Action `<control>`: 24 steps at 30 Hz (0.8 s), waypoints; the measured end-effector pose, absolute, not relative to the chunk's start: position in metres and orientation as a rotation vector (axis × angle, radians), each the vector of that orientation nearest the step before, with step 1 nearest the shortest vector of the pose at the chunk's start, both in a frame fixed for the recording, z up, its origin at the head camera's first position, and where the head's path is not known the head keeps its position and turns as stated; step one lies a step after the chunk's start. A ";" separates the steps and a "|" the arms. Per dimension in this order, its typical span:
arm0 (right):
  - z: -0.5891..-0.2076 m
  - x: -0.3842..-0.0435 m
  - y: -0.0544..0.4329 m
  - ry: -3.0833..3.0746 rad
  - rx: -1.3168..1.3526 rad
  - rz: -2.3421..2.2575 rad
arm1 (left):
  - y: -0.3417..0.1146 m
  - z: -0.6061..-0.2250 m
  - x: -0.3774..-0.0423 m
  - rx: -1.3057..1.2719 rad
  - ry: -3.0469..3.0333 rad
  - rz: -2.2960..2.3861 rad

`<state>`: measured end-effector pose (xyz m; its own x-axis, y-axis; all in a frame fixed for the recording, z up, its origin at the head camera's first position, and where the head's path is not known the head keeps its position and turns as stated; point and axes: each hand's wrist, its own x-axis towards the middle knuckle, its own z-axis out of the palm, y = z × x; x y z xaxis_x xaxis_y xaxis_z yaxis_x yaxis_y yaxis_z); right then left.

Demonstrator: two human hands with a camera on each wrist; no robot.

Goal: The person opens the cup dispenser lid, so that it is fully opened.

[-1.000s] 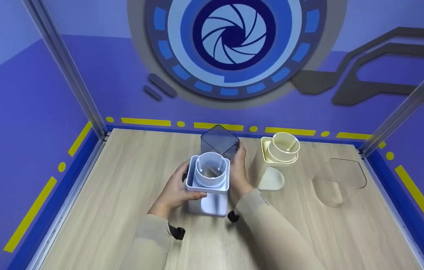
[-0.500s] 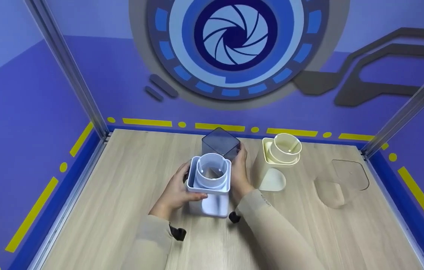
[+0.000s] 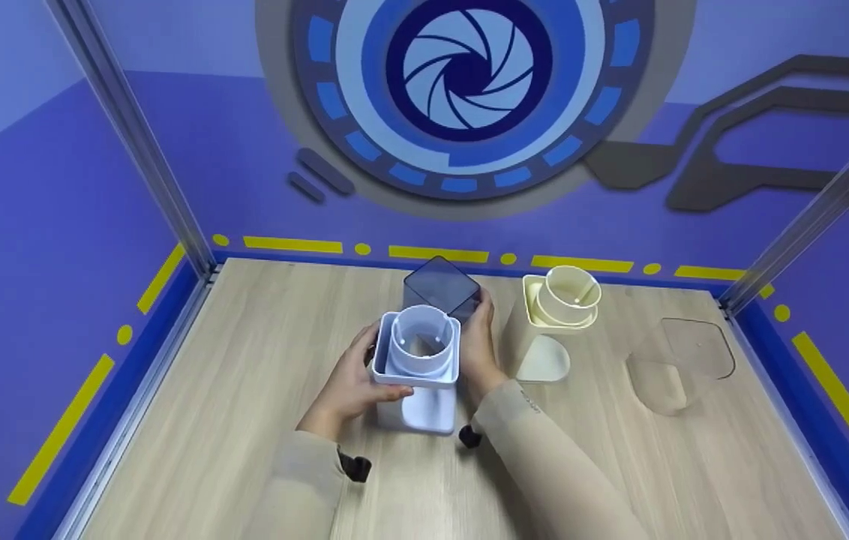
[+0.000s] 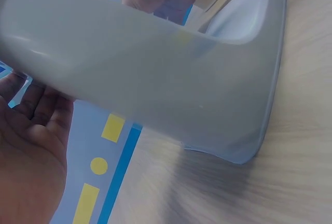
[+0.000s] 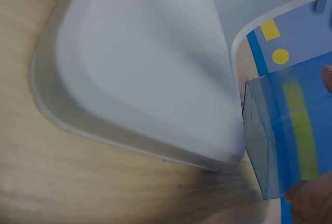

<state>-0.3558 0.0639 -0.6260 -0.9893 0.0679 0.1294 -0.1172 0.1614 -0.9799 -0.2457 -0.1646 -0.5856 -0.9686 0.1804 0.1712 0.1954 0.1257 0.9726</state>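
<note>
A pale white dispenser stand (image 3: pixel 428 414) with a square tray top and a round collar stands before me in the head view. My left hand (image 3: pixel 346 386) grips its upper part from the left, thumb across the front under the tray. Behind the stand, my right hand (image 3: pixel 478 341) holds a smoky see-through box (image 3: pixel 441 283) by its right side. The left wrist view has the stand's curved body (image 4: pixel 140 73) leaning across it, beside the palm. The stand's broad foot (image 5: pixel 140 73) fills the right wrist view, with fingers (image 5: pixel 314 198) on the box at its right edge.
Right of my hands stands a cream dispenser (image 3: pixel 544 360) of similar shape, its collar tilted. Farther right, a clear brownish container (image 3: pixel 653 386) lies on the wooden table (image 3: pixel 244 360) with a flat clear lid (image 3: pixel 702 349) by it. Blue printed walls (image 3: pixel 244 165) enclose the table.
The smoky box has sunk very slightly behind the stand with my right hand. Otherwise both hands keep their hold.
</note>
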 end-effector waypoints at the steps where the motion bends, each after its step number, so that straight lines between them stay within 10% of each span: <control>1: -0.626 -0.355 0.064 -2.292 0.045 1.931 | -0.165 -0.586 -0.246 -0.394 -2.351 -2.029; 24: -0.608 -0.261 0.097 -2.231 0.484 1.814 | -0.172 -0.590 -0.238 -0.366 -2.375 -1.934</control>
